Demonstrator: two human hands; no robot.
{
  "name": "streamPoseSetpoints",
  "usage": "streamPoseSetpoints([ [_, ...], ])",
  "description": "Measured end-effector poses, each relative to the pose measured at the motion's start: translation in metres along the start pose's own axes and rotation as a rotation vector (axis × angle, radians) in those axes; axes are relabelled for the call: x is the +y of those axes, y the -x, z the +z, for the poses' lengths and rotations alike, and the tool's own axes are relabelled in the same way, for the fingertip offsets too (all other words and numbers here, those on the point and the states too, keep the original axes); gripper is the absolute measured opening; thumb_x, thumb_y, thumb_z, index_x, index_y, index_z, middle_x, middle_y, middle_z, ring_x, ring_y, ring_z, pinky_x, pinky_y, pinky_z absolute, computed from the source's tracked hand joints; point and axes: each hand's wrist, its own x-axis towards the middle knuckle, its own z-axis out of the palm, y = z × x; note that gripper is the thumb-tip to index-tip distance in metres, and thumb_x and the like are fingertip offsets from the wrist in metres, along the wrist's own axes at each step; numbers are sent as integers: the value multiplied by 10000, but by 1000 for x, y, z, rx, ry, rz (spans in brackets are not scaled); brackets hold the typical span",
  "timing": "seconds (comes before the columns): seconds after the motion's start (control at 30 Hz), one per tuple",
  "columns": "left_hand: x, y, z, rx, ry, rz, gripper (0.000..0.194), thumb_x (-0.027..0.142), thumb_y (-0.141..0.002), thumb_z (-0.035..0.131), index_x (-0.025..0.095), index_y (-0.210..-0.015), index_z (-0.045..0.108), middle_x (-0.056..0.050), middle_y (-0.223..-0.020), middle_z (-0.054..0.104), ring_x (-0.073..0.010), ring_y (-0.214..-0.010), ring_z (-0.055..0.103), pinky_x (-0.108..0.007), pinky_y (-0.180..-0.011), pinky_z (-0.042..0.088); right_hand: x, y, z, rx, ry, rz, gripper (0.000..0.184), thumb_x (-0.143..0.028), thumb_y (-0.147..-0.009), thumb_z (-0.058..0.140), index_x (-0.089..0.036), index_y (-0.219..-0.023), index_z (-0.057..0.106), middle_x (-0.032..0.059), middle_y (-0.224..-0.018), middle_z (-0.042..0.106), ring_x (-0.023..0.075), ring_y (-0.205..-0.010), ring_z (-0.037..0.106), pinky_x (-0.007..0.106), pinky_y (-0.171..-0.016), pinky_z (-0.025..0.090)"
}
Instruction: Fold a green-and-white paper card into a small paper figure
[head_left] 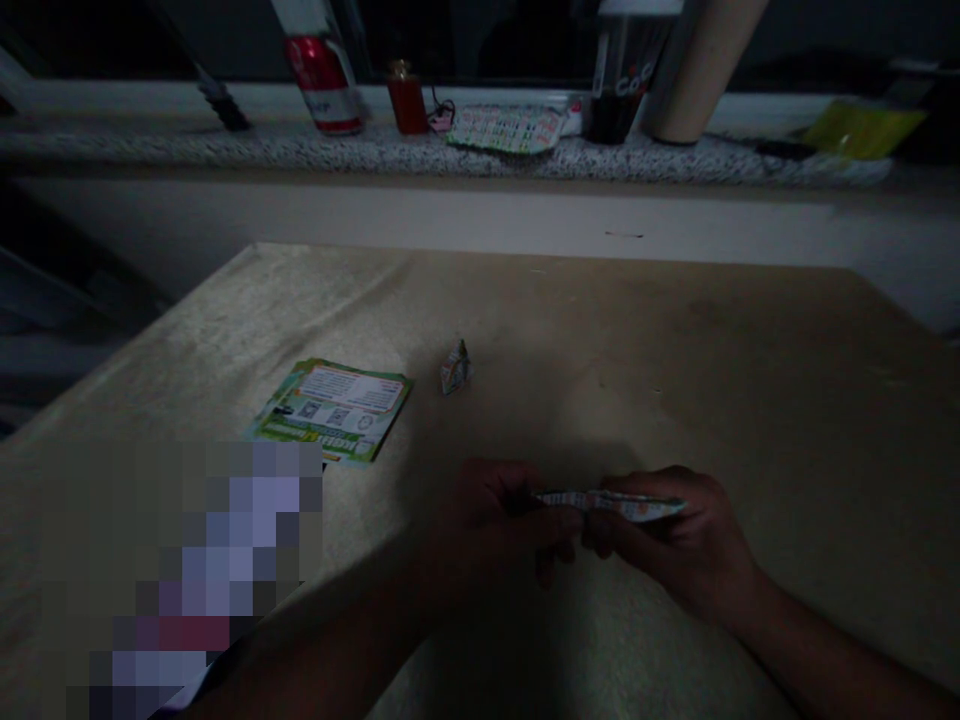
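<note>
Above the near part of the table, both hands grip a thin printed paper [637, 506], folded and seen almost edge-on. My left hand [510, 515] pinches its left end, and the thumb lies along the near side. On the other end, my right hand [690, 525] holds it with the thumb in front and the fingers behind. The two thumbs nearly meet at the middle. A small folded paper piece [456, 368] stands on the table beyond the hands. Left of that lies a stack of green and white printed leaflets [337, 405].
A pixelated patch [225, 540] covers the table's near left. Along the granite windowsill [405, 155] stand a red can [322, 85], a red bottle [409, 100], a printed paper packet [506, 130], a dark cup [622, 80], a cardboard tube [697, 75] and a yellow packet [862, 130].
</note>
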Motion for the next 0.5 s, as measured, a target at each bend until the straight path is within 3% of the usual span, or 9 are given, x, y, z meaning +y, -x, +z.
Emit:
streamPoseSetpoints([
  [0.17, 4, -2, 0, -29, 67, -66, 263, 334, -678, 888, 111, -647, 752, -41, -568, 708, -119, -444, 614, -204, -415, 482, -1, 3, -2, -2, -128, 56, 224, -239, -834, 754, -149, -633, 712, 31, -516, 667, 108, -450, 586, 182, -426, 440],
  [0.33, 6, -4, -2, -98, 37, -13, 265, 366, -746, 846, 113, -694, 788, -65, -643, 739, -140, -512, 656, -240, -492, 538, -1, 2, -6, -20, -187, 104, 196, -257, -838, 766, -162, -668, 742, 34, -544, 705, 112, -471, 631, 173, -451, 477],
  [0.5, 5, -1, 0, 47, 8, 93, 228, 311, -741, 856, 134, -634, 761, -15, -560, 695, -83, -447, 588, -181, -449, 475, -3, -1, -7, -15, -176, 73, 250, -292, -867, 747, -157, -656, 745, 40, -538, 713, 110, -467, 645, 169, -459, 494],
])
